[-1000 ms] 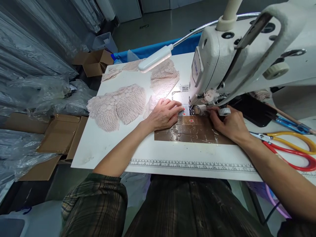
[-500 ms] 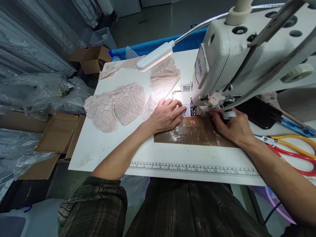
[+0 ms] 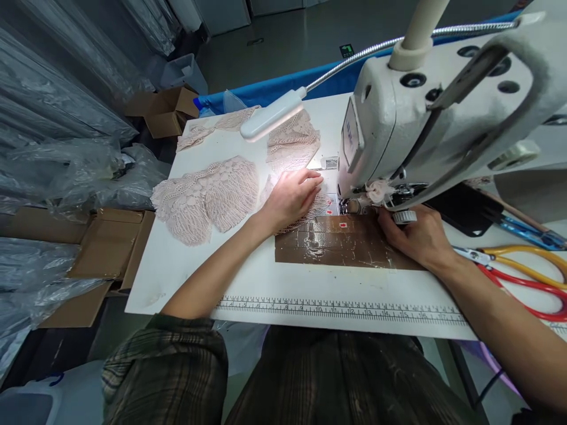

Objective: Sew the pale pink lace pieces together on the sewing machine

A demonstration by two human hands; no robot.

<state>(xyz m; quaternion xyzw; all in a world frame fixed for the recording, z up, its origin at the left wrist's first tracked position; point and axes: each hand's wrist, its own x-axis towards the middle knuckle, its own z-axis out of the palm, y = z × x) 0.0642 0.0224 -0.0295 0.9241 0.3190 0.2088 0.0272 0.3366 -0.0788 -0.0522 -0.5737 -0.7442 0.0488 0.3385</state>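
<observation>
My left hand (image 3: 293, 198) is closed, its fingers bent together, on a pale pink lace piece (image 3: 315, 211) left of the needle area. Some of the lace shows beneath the palm and wrist side. My right hand (image 3: 419, 236) is curled beside the sewing machine (image 3: 381, 124), with the thumb near the presser foot. A white knob (image 3: 404, 217) and the machine head cover its fingertips, so what they pinch is hidden. Under both hands lies a brown taped plate (image 3: 332, 248) with small red marks. A fabric flower (image 3: 378, 192) hangs on the machine.
More lace pieces (image 3: 208, 198) lie on the left of the white table (image 3: 186, 283). A lamp (image 3: 272, 115) hangs above. Scissors (image 3: 527, 260), a black phone-like slab (image 3: 465, 206) and a blue cutter (image 3: 531, 233) lie right. A ruler strip (image 3: 336, 308) edges the front. Cardboard boxes (image 3: 110, 242) stand left.
My left hand has drawn back left, away from the needle, and its fingers have bent upward, uncovering lace near the plate. My right hand stays by the presser foot. The view has shifted slightly.
</observation>
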